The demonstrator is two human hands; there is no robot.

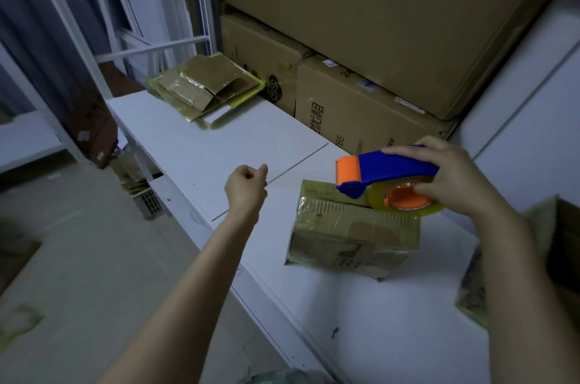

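Note:
A small cardboard box [351,233] wrapped in clear tape sits on the white table [219,145]. My right hand [452,176] grips a blue and orange tape dispenser [376,173] with a roll of clear tape, held over the box's top right edge. My left hand [246,187] hovers above the table to the left of the box, fingers curled into a loose fist with nothing visible in it.
A pile of flattened taped cartons [204,85] lies at the table's far end. Large cardboard boxes [361,107] are stacked along the back. A white metal rack [150,48] stands far left. Another carton [561,245] sits at the right edge. The floor lies to the left.

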